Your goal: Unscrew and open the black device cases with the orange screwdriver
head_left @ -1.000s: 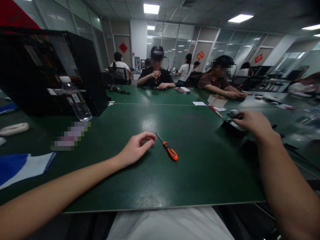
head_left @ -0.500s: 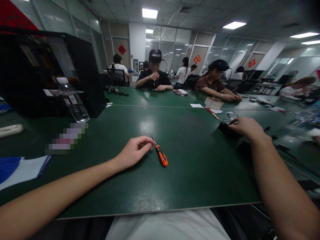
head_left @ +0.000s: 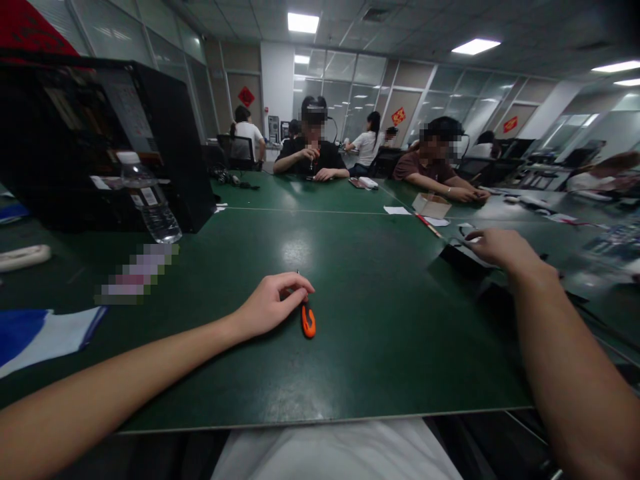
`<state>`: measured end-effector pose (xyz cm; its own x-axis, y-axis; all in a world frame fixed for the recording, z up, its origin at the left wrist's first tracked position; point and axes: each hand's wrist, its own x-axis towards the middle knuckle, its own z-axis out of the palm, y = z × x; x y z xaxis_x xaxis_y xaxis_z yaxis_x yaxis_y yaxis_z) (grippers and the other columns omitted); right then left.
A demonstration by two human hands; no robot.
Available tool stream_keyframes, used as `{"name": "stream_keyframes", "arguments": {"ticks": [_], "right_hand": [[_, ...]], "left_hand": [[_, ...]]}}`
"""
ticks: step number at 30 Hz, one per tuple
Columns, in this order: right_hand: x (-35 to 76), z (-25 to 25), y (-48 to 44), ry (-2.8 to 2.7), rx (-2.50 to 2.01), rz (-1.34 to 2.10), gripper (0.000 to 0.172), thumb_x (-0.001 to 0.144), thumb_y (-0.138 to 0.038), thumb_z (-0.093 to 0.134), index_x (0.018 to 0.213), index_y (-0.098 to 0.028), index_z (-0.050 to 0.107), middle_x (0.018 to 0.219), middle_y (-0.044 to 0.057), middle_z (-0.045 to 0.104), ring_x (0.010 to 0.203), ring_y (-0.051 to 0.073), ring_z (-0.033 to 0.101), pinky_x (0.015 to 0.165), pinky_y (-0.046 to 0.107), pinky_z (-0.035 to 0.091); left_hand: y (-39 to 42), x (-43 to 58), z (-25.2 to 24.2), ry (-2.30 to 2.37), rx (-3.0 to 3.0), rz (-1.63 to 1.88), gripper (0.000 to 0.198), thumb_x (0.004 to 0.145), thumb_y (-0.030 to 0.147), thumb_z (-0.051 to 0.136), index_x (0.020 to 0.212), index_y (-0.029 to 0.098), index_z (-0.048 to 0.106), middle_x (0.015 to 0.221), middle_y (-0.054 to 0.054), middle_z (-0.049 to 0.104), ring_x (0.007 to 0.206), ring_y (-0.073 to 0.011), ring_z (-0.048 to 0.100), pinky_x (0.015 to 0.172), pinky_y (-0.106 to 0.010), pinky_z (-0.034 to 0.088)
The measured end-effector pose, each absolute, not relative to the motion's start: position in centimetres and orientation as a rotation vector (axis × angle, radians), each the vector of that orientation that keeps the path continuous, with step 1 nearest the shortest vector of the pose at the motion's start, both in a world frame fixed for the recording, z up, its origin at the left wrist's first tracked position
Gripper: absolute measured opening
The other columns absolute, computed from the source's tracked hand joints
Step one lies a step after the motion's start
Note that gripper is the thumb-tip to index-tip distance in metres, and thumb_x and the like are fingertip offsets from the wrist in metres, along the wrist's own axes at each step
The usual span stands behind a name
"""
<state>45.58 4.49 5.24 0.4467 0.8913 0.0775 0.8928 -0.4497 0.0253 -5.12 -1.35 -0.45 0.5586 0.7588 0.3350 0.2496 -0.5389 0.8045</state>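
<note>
On the green table lies a screwdriver [head_left: 309, 321] with an orange and black handle, pointing away from me. My left hand [head_left: 273, 300] rests beside it with curled fingers, thumb and fingertips closed about the upper handle and covering most of the shaft. Only a bit of the metal tip shows beyond the fingers. To the right, my right hand [head_left: 505, 252] reaches over a dark box-like object [head_left: 463, 260], its fingers bent down at the top. Whatever those fingertips hold or touch is hidden.
A black computer case [head_left: 170, 133] and a plastic bottle [head_left: 155, 207] stand at the left. Past my right hand are a small carton [head_left: 431, 205], a red and white stick [head_left: 427, 224] and papers [head_left: 397, 211]. Two people [head_left: 314, 157] work across the table.
The screwdriver's handle has shifted left and turned more upright in view, its shaft now mostly under my left fingers. My right hand stays at the dark object, with little movement.
</note>
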Motion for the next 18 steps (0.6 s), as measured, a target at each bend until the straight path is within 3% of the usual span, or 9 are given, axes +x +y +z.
{"name": "stream_keyframes", "arguments": {"ticks": [3, 8, 18], "right_hand": [[45.7, 6.4, 5.6, -1.61, -2.673, 0.2, 0.04, 0.091, -0.015, 0.055, 0.129, -0.009, 0.064, 0.102, 0.022, 0.072, 0.076, 0.023, 0.069, 0.071, 0.033, 0.05], [45.1, 6.9, 6.3, -1.645, -2.536, 0.622, 0.034, 0.09, -0.011, 0.055, 0.122, -0.009, 0.065, 0.087, 0.012, 0.07, 0.063, 0.014, 0.063, 0.064, 0.028, 0.049], [46.0, 5.6, 5.5, -1.774, -2.423, 0.499, 0.028, 0.094, -0.02, 0.05, 0.117, -0.008, 0.062, 0.085, 0.012, 0.064, 0.065, 0.018, 0.054, 0.064, 0.031, 0.044]], "left_hand": [[-1.4, -5.1, -0.3, 0.817, 2.089, 0.901, 0.018, 0.095, 0.022, 0.056, 0.098, 0.015, 0.073, 0.094, -0.006, 0.072, 0.085, -0.0174, 0.068, 0.074, -0.026, 0.053], [-1.4, -5.1, -0.3, 0.832, 2.101, 0.889, 0.019, 0.095, 0.022, 0.056, 0.098, 0.015, 0.073, 0.094, -0.006, 0.072, 0.084, -0.0171, 0.067, 0.073, -0.026, 0.053], [-1.4, -5.1, -0.2, 0.818, 2.128, 0.893, 0.019, 0.094, 0.021, 0.056, 0.098, 0.015, 0.073, 0.097, -0.006, 0.072, 0.086, -0.0174, 0.067, 0.075, -0.027, 0.052]]}}
